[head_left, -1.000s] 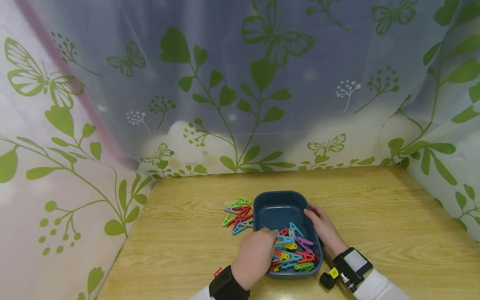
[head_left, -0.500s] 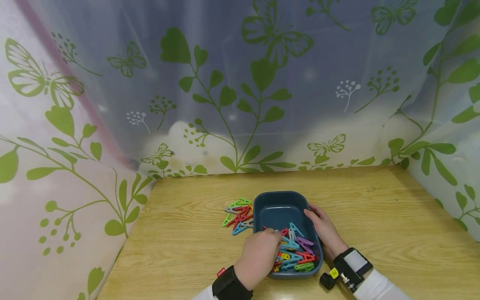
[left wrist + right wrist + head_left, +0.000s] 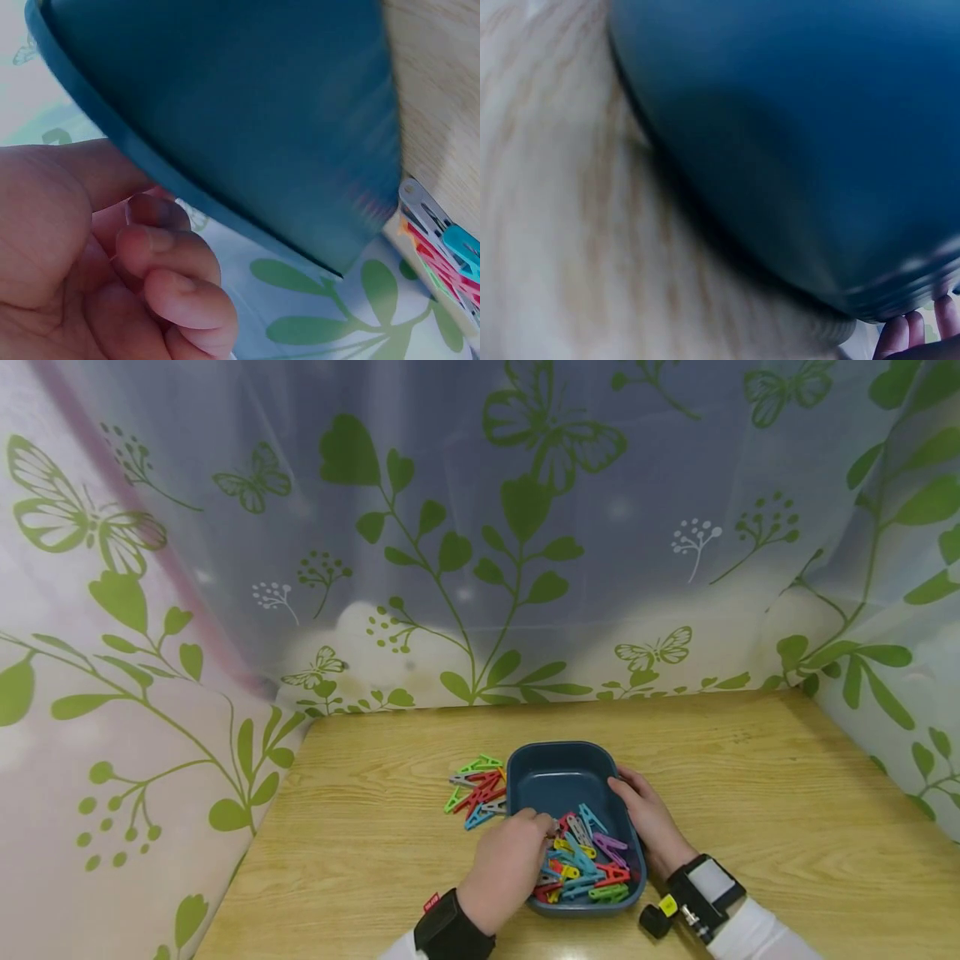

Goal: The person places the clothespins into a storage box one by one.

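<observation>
A dark blue plastic basin sits on the table with a heap of coloured clothespins in its near half. My left hand reaches over its left rim, fingers bent down at the clothespins. The left wrist view shows that hand with several fingers curled; the basin's wall hides other fingertips, so whether they pinch a clothespin cannot be told. On the right side, my right hand grips the rim, thumb on top. Some of its fingers touch the basin's outer wall in the right wrist view.
Left of the basin lies a loose pile of red, green, blue and grey clothespins on the wooden table. A leaf-patterned curtain closes off the back and sides.
My left hand reached farther right into the clothespins, then drew back left and slightly up. Clothespins near its fingertips have shifted and turned. The right hand and the basin stay put.
</observation>
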The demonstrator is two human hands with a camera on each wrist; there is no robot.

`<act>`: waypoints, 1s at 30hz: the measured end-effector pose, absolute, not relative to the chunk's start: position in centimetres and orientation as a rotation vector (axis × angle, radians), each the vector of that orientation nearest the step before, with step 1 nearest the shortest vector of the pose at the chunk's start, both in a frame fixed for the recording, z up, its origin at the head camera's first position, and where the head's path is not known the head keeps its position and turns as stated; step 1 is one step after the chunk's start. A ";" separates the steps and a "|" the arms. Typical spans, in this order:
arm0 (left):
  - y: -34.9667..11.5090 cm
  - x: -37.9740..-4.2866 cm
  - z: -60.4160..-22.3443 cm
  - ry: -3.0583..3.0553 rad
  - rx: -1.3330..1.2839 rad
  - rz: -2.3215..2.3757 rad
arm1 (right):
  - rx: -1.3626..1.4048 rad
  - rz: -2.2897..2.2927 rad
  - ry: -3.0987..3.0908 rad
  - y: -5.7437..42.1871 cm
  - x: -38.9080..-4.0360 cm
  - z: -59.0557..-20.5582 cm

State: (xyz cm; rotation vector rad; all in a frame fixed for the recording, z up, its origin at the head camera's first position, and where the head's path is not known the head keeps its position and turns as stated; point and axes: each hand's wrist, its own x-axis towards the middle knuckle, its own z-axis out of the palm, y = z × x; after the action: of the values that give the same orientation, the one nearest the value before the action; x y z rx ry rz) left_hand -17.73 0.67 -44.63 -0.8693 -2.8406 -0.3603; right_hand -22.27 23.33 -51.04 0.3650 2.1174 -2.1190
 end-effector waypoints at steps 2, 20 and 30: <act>0.2 -17.9 -44.7 -2.831 -0.838 -0.381 | 0.362 -2.119 2.116 23.3 -22.3 -51.0; -4.9 -22.2 -45.6 -2.734 -0.450 -0.480 | 0.364 -2.092 2.135 23.5 -22.4 -51.1; -7.3 -23.9 -47.0 -2.806 -0.331 -0.447 | 0.366 -2.093 2.128 23.4 -22.4 -51.1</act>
State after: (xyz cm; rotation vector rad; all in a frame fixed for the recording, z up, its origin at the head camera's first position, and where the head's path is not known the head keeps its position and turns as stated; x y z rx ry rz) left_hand -23.92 -7.28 -47.00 -0.3315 -2.8061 -0.4467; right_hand -22.43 23.45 -51.14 0.3656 2.1277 -2.0927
